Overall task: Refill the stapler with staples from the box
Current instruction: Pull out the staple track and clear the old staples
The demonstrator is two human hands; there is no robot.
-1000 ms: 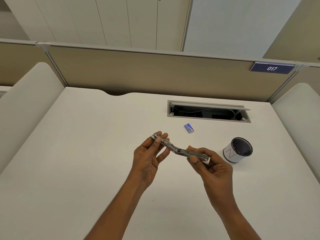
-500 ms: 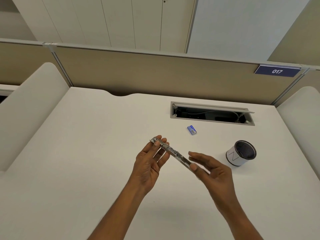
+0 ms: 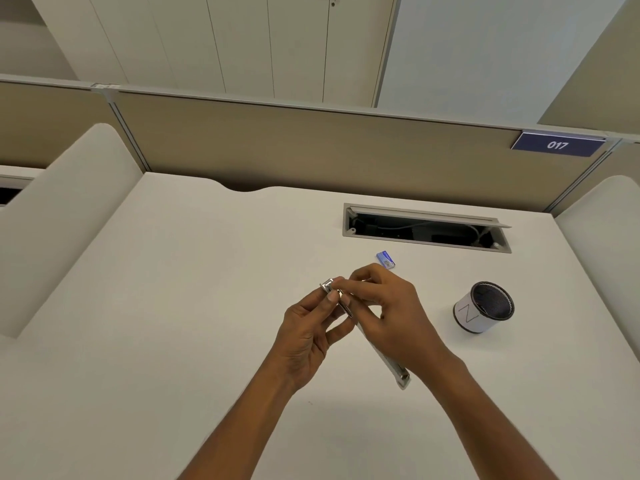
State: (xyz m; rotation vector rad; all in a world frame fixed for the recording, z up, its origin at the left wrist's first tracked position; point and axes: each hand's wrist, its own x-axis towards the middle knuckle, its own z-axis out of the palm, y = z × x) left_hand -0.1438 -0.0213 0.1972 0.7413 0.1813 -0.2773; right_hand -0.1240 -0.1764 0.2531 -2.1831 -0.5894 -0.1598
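Observation:
A long silver metal stapler (image 3: pixel 388 358) is held above the white desk (image 3: pixel 173 306), swung open into one long strip. My left hand (image 3: pixel 308 330) pinches its far end between thumb and fingers. My right hand (image 3: pixel 384 303) has crossed over the stapler's middle, and its fingertips pinch the same far end beside my left thumb. The stapler's near end sticks out below my right wrist. A small blue staple box (image 3: pixel 385 259) lies on the desk just beyond my hands, apart from them.
A white cylindrical pen cup (image 3: pixel 483 308) with a dark mesh inside stands to the right. An open cable tray (image 3: pixel 426 230) is sunk into the desk at the back. Beige partitions close the back and both sides.
My right hand left the stapler's near end and moved up left to its far end, by my left fingers. The stapler's free end swung down toward me.

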